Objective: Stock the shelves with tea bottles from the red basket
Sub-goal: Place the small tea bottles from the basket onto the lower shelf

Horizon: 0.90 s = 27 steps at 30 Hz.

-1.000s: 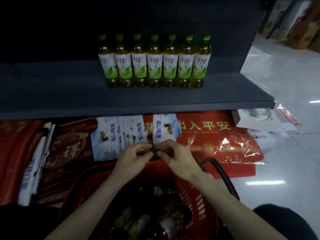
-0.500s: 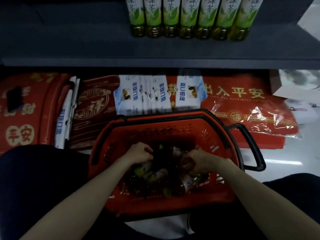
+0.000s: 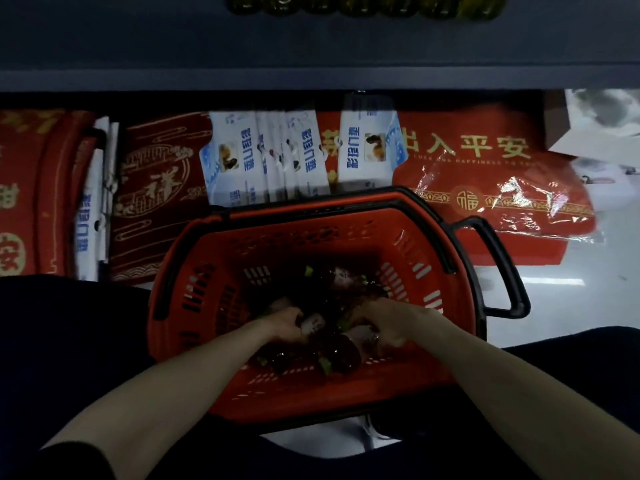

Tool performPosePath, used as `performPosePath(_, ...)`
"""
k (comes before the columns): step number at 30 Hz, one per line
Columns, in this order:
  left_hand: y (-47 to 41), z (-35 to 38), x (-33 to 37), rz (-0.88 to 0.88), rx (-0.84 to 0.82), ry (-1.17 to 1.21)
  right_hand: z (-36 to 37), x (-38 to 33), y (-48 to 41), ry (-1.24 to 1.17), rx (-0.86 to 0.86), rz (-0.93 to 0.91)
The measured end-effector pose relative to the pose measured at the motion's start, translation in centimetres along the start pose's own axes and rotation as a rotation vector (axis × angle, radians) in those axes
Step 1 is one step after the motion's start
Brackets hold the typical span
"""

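Gripping tea bottles (image 3: 346, 351) lying in the red basket (image 3: 311, 393), the left hand (image 3: 285, 323) and right hand (image 3: 389, 322) are curling fingers round them, and are probably best taking each mid-body before lifting toward the shelf (image 3: 311, 57).

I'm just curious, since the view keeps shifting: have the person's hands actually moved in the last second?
Yes. The left hand and right hand dropped from above the red basket's far rim down among the tea bottles inside.
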<state>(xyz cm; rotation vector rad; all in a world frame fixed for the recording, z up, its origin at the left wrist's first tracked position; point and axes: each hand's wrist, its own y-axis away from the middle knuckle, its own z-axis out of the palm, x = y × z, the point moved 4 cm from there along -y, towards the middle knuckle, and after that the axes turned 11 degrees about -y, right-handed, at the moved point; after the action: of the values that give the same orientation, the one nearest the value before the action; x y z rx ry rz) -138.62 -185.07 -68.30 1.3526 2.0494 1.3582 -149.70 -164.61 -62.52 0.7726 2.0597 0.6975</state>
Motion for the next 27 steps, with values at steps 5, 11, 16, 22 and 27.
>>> performPosePath(5,-1.0,1.5,0.7,-0.027,0.029,-0.066,-0.4,-0.6,0.1,0.017,-0.001,-0.011)
performPosePath(11,-1.5,1.8,0.3,-0.042,0.059,-0.125,-1.2,-1.5,1.7,0.088,-0.081,0.023)
performPosePath(16,-0.3,1.1,-0.4,0.023,0.120,-0.088,-1.9,-0.9,1.6,0.004,-0.075,0.029)
performPosePath(22,3.1,-2.3,-1.7,0.166,0.171,0.084,-3.5,-1.1,2.1,-0.225,-0.003,-0.012)
performPosePath(27,6.6,-7.3,-2.1,0.238,0.218,0.339,-6.1,-3.1,3.0,-0.525,0.167,-0.150)
